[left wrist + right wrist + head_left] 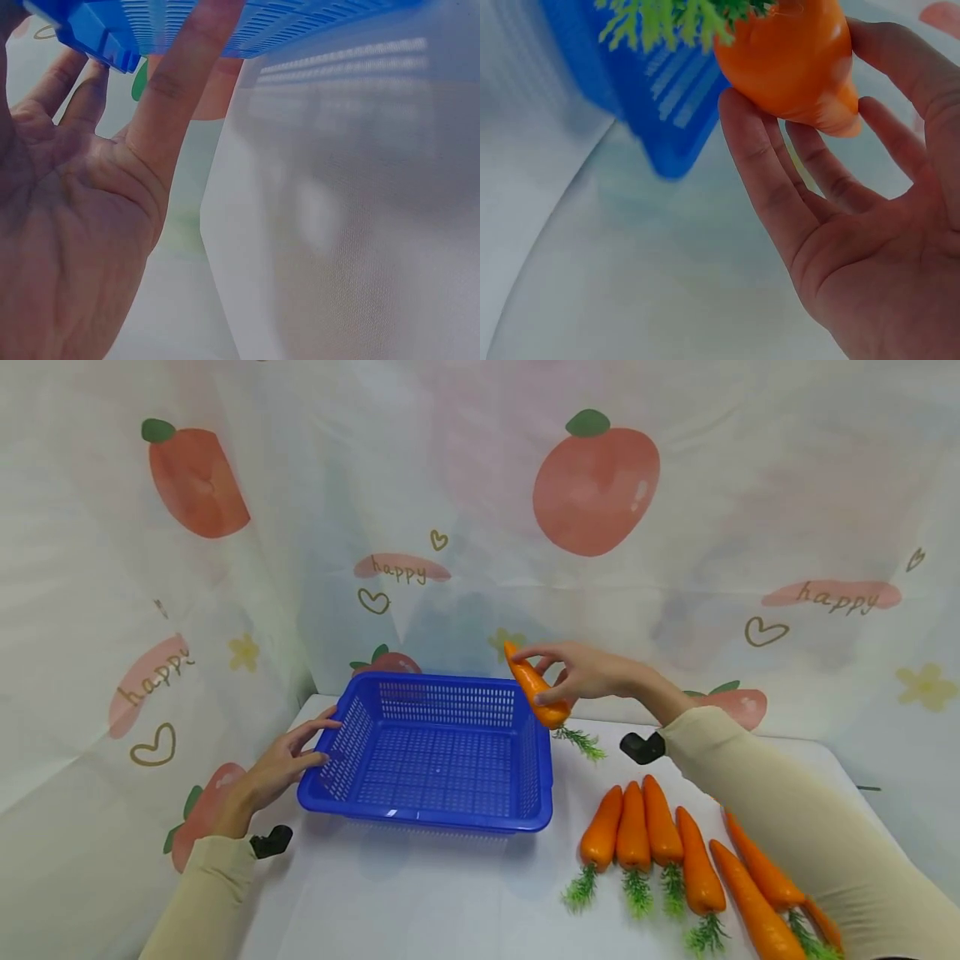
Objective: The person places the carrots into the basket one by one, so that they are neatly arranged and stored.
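A blue plastic basket with slatted walls stands near the back of the white table. At its left end my left hand touches the rim with extended fingers; the left wrist view shows the palm and the fingers reaching up to the basket's side. My right hand holds an orange carrot above the basket's right rim, thumb on one side and fingers on the other. The carrot is tilted, its narrow tip up and its green leafy top hanging down to the right.
Several more carrots with green tops lie in a row on the table at the right front, some partly hidden by my right sleeve. A printed fruit-pattern curtain closes off the back and left sides.
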The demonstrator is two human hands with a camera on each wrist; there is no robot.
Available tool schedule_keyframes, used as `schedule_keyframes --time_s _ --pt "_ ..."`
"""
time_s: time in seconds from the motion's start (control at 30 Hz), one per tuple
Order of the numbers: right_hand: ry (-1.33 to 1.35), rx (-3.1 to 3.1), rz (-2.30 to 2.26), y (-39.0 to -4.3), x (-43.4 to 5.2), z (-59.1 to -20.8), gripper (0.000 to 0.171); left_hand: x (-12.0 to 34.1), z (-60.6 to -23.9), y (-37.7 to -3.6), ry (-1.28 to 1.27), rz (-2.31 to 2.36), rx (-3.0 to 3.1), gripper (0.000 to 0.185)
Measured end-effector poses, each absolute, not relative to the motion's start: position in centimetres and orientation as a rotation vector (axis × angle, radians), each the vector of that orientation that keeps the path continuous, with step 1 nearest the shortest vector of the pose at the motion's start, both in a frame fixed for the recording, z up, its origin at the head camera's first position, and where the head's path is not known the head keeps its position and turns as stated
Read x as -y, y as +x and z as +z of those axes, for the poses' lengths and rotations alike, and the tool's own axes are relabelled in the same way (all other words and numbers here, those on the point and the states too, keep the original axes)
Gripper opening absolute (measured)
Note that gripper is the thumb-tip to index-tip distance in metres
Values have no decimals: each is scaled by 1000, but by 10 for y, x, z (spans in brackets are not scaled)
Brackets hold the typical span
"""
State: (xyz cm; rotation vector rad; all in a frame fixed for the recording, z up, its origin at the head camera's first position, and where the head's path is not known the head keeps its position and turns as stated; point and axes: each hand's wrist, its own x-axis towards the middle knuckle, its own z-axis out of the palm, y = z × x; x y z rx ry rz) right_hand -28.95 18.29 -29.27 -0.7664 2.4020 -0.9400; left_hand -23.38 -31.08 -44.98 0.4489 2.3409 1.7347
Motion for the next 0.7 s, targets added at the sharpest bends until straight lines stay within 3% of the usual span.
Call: schedule_keyframes --time_s 0.4,0.7 --pt "-814 -2279 -1025 -308 -78 -335 71 313 -451 -233 444 1743 -2328 53" --pt "-677 -2177 -1112 -314 -13 -364 72 313 -451 -236 454 1750 -2318 53"
